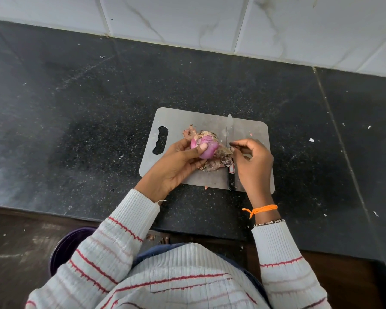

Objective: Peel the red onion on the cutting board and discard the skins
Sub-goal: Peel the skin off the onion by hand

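Nearest the camera are the striped sleeves (125, 237) of the person at the dark worktop (76, 108), with a purple bin (64, 248) down on the floor to the left, part hidden by the left arm.

The left hand (176, 166) cups the red onion (204, 147) just above the cutting board (187, 121), thumb curled over its bare pink face. This grip holds the bulb from the left and beneath. The right hand (252, 159) pinches a flap of dry skin (224, 151) at the onion's right side, fingertips closed on it. More loose skins (214, 165) lie on the board below the bulb, and a scrap (189, 132) sits behind it. A knife (229, 139) lies on the board beside the right hand, handle toward the person.

The onion looks firm and fairly light, and its peeled surface is probably slick, so a cupping hold suits it better than a fingertip pinch. The skin is papery and brittle and likely to tear into strips, so take it close to where it joins the bulb and pull along the curve. Some brown skin clings on the far side, so the peeling seems partly done.
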{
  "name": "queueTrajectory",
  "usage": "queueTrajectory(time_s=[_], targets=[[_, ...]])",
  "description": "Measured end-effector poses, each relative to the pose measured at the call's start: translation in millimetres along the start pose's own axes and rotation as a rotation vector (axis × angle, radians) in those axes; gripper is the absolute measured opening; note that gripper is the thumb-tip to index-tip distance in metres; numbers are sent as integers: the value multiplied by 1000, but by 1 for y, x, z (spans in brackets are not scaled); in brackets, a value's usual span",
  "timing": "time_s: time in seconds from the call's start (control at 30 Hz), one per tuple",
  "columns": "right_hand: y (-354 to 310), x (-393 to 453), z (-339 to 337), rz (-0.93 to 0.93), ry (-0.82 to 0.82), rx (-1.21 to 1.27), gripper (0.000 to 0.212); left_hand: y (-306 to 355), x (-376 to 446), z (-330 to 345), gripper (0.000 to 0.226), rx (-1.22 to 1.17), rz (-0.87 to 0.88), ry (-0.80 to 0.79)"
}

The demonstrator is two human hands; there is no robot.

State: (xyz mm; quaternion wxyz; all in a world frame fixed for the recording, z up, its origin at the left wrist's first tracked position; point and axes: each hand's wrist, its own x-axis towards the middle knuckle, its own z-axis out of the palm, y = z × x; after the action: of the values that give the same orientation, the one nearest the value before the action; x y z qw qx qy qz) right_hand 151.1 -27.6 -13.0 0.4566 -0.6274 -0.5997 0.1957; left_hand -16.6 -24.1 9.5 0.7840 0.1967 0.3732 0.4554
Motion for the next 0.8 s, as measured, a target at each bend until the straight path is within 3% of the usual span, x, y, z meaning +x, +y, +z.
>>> queueTrajectory(time_s=[0.17, 0.37, 0.5, 0.6, 0.67, 0.8], targets=[[4, 1, -2, -92, 12, -147, 18, 1, 0, -2, 31, 39, 22, -42], [-9, 1, 0, 6, -102, 22, 14, 0, 1, -1, 27, 50, 38, -31], [-21, 0, -5, 79, -78, 154, 14, -1, 2, 1, 28, 64, 71, 7], [-27, 0, -9, 167, -173, 288, 19, -2, 3, -1, 28, 64, 66, 6], [-26, -1, -7, 201, -244, 305, 21, -2, 2, -2, 30, 74, 37, 1], [-18, -2, -4, 208, -189, 220, 22, -2, 1, -1, 27, 87, -25, 22]])
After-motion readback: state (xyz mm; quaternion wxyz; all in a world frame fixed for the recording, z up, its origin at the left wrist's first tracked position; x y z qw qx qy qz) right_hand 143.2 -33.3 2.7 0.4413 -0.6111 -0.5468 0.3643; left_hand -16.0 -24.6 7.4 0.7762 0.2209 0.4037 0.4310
